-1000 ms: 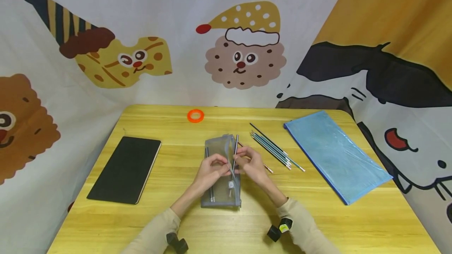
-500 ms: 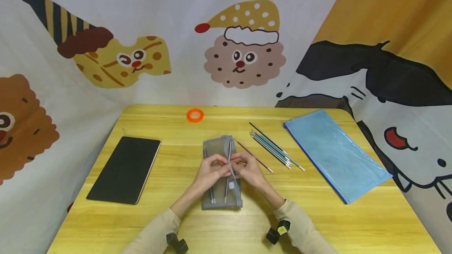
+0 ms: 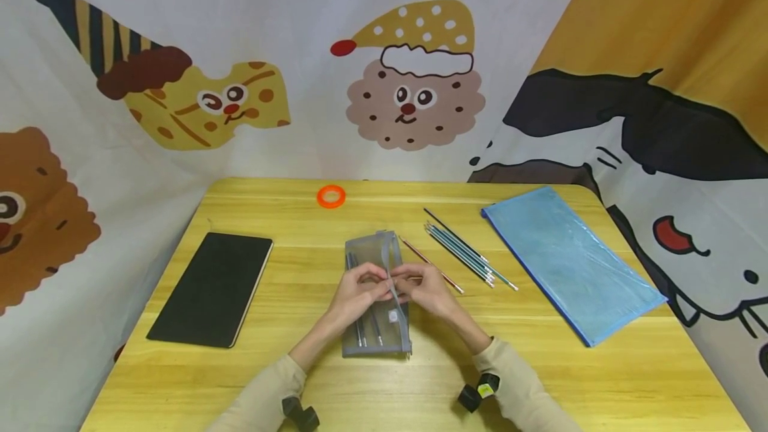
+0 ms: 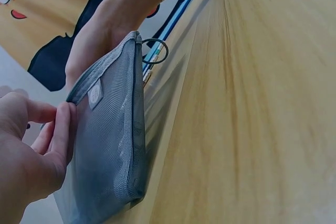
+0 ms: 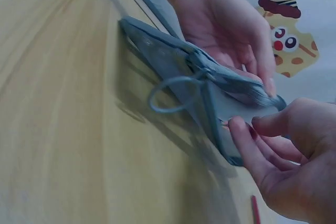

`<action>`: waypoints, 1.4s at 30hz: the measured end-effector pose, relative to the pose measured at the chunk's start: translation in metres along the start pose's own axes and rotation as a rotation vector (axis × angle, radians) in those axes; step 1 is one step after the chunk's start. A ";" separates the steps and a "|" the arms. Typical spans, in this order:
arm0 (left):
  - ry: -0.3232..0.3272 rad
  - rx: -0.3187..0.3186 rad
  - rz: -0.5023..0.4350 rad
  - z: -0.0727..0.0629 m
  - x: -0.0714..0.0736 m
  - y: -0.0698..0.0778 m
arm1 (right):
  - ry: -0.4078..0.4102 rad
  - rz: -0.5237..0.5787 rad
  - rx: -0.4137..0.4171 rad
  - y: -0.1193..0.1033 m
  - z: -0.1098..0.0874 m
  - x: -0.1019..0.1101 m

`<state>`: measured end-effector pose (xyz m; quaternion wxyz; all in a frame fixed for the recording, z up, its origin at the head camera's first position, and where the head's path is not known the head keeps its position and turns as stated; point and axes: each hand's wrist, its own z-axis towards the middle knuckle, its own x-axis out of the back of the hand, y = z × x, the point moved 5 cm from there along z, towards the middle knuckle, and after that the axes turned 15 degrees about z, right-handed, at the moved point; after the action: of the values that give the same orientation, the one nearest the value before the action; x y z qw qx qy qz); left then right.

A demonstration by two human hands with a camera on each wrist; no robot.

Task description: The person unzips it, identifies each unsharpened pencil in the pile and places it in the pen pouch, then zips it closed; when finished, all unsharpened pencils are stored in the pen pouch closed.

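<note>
In the pouch (image 4: 107, 135) pinched by the left hand (image 3: 357, 292) lie pencils (image 3: 377, 331).

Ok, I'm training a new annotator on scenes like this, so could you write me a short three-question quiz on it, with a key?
1. True or false: the black notebook and the blue folder lie on opposite sides of the pouch.
2. The left hand pinches the edge of: A) the blue folder, B) the black notebook, C) the pouch.
3. What colour is the loose pencil nearest the pouch?

Key: 1. True. 2. C. 3. Red.
</note>
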<state>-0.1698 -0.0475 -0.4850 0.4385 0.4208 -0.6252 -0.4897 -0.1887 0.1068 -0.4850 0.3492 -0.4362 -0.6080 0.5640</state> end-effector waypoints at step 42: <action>-0.003 -0.005 0.062 -0.002 0.000 -0.005 | 0.385 -0.572 0.247 -0.037 -0.009 0.132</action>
<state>-0.1675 -0.0487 -0.4898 0.4535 0.3994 -0.6372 -0.4783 -0.2347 0.2331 -0.4562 0.6509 -0.3014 -0.5557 0.4204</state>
